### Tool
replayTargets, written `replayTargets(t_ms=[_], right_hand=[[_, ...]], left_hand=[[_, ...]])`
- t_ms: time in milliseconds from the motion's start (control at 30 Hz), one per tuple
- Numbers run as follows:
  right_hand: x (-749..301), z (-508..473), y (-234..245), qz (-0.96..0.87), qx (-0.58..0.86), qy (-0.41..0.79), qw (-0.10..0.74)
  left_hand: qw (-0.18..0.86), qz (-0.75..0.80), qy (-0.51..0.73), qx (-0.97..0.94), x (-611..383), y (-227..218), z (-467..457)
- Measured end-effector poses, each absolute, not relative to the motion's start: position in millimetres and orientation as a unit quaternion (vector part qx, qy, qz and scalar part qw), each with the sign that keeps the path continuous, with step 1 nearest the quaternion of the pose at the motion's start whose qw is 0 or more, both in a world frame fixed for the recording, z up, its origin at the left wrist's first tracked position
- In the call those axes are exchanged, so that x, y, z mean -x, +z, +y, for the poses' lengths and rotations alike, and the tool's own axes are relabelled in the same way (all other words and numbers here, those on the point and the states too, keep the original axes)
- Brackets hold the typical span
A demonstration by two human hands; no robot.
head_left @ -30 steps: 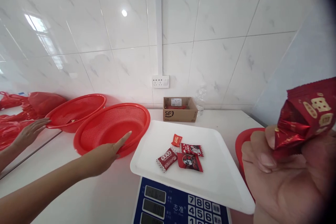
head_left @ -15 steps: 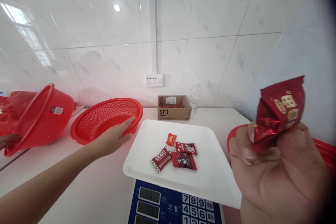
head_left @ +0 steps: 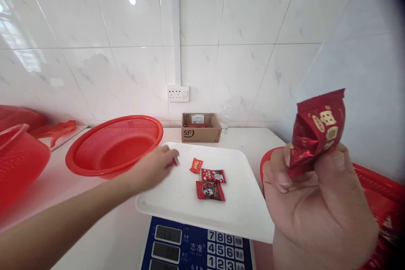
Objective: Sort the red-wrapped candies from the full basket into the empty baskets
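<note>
My right hand (head_left: 319, 215) is raised close to the camera, fingers closed around a crumpled red packet with gold print (head_left: 318, 128). My left hand (head_left: 152, 168) reaches over the left part of the white tray (head_left: 253, 215) on the scale. Its fingers are pinched on a red-and-white snack packet (head_left: 175, 161) that mostly hides under them. Three snack packets lie on the tray: a small orange-red one (head_left: 196, 164), a red-and-white one (head_left: 213, 175) and a dark red one (head_left: 210, 190).
A red mesh basket (head_left: 95, 166) sits left of the tray, another red basket (head_left: 19, 160) at the far left edge, a third (head_left: 379, 190) behind my right hand. An open cardboard box (head_left: 200, 128) and a clear bottle (head_left: 224, 118) stand by the tiled wall. The blue scale keypad (head_left: 196, 247) faces me.
My left hand left the red basket's rim, moved right onto the tray and closed on the leftmost packet. The far-left basket was tilted up, then set lower. My right hand stayed raised.
</note>
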State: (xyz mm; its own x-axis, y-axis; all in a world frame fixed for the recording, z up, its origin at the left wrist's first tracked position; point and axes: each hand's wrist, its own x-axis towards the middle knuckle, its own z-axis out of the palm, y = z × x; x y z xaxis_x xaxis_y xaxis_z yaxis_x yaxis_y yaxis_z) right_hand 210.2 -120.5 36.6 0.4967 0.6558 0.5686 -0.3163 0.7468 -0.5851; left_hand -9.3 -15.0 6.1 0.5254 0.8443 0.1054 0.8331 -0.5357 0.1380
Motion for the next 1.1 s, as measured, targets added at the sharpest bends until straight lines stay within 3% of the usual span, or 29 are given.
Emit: replayTargets(t_ms=[167,300,433,533,700,967,1100], right_hand=[[-210.7,-120.9,37.2,-0.413,0.293,0.255,0.824],[-208.0,-120.6,35.8,-0.450,0.413,0.165,0.774],[-209.0,-116.7,32.5,-0.575,0.575,0.066,0.579],[-211.8,-113.5,30.0,-0.636,0.611,0.035,0.470],[-214.3,-110.6,28.4,-0.648,0.620,0.023,0.442],[-216.7,-98.4,23.8,-0.661,0.648,0.003,0.379],[-218.4,-93.8,20.6,-0.665,0.662,-0.006,0.346]], left_hand=[[-0.046,0.587,0.095,-0.802,56.7,26.5,34.9],[-0.032,0.545,0.074,-0.834,39.8,16.8,32.8],[0.034,0.428,0.061,-0.901,-16.6,-3.0,5.2],[0.065,0.371,0.050,-0.925,-48.7,-13.6,-6.4],[0.060,0.390,0.069,-0.916,-50.1,-15.9,5.0],[-0.029,0.541,0.081,-0.836,48.1,17.8,53.8],[-0.032,0.518,0.066,-0.853,49.1,14.8,45.8]])
